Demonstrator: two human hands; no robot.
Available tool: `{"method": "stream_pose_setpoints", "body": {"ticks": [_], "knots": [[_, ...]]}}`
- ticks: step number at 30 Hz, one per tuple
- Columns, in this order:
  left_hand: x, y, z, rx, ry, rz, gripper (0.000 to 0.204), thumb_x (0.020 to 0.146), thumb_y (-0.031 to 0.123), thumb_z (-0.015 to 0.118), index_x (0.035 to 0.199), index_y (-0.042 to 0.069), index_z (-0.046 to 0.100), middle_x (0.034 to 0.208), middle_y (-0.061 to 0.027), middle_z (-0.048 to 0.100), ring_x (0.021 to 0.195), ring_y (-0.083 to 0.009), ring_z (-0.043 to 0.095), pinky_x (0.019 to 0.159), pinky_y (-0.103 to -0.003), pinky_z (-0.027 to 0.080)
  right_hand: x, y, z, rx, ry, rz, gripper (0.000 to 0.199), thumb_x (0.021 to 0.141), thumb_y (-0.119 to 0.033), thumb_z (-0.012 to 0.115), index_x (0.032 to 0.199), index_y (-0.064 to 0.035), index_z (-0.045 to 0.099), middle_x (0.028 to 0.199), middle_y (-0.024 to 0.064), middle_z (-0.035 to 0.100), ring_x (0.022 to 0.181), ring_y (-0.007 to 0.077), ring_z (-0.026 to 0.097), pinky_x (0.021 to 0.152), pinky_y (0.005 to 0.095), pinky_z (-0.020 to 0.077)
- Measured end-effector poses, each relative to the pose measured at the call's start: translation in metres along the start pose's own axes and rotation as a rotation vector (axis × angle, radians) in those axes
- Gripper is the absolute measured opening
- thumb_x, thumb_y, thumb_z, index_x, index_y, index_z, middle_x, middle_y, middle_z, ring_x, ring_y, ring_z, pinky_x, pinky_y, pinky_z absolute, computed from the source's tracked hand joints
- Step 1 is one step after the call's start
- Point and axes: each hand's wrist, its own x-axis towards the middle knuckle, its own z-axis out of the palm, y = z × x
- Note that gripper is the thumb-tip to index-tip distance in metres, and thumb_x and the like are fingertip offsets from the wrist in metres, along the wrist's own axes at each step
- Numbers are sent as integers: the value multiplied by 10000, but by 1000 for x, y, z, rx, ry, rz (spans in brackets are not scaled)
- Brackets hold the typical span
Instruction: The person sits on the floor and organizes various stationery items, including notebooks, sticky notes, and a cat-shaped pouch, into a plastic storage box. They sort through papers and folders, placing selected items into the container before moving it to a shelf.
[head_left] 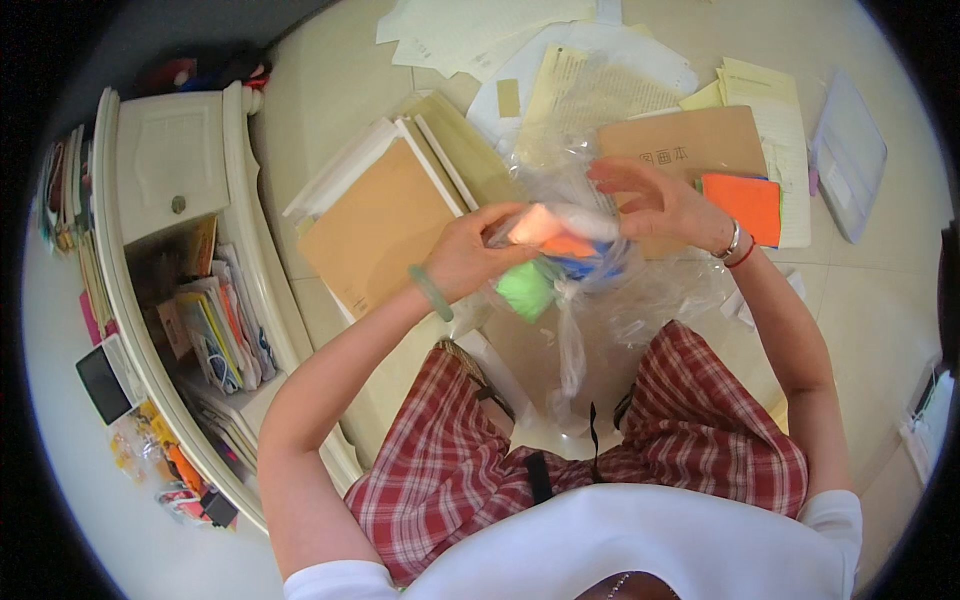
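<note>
At the far left, a white cabinet [170, 160] holds upright books and papers [225, 330] in its open compartment. To its right on the tiled floor, brown-covered books [380, 230] lie in a slanting stack beside an olive-coloured folder [465, 150].

Next, the left hand [470, 250], a green bangle [430, 293] at its wrist, is partly closed, fingers curved onto the upper left side of a clear plastic bundle [548, 235]. The bundle is held up in front of the person, between the knees and the papers; orange, green, blue and white pieces show through the film. Its long axis runs roughly left to right between the hands, while a twisted plastic tail [570, 350] points down toward the person's body.

At the bundle's right end, the right hand [665, 205] is half open, fingers parted, thumb by the white piece; I cannot tell whether it grips the film. Beyond it lie a brown book [690, 140], an orange square [742, 210] and, farthest right, a pale tilted case [850, 160].
</note>
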Motion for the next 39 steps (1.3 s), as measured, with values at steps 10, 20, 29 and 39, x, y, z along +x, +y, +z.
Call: {"method": "stream_pose_setpoints", "body": {"ticks": [10,20,29,39], "knots": [[-30,5,-10,-618,302,-248,738,881,513,506,1420,105,210,1377,-128,361,1224,-226,414,956,-410,397,-1,-21,39,315,70,85,660,787,-142,680,1354,-26,361,1259,66,494,1138,151,475,973,297,377],[-56,50,17,-1023,84,-152,663,887,558,453,1381,159,262,1374,-84,357,1218,-239,411,966,-436,392,1,-46,108,-824,352,-470,610,677,-1,654,1260,-70,487,1284,98,479,1150,250,476,963,355,399],[-50,7,-16,-1133,294,77,411,840,219,655,1197,75,510,1124,-41,586,1017,-148,575,868,-310,479,13,-64,114,-530,433,-403,531,789,-122,639,1286,-87,456,1357,100,428,1243,258,397,1005,377,340],[-110,9,-13,-1243,220,160,489,809,152,685,1233,67,457,1133,-41,570,1066,-143,541,879,-295,466,35,-51,149,439,96,186,509,910,-294,555,1318,-45,382,1231,41,522,1108,157,506,920,310,422]]}}
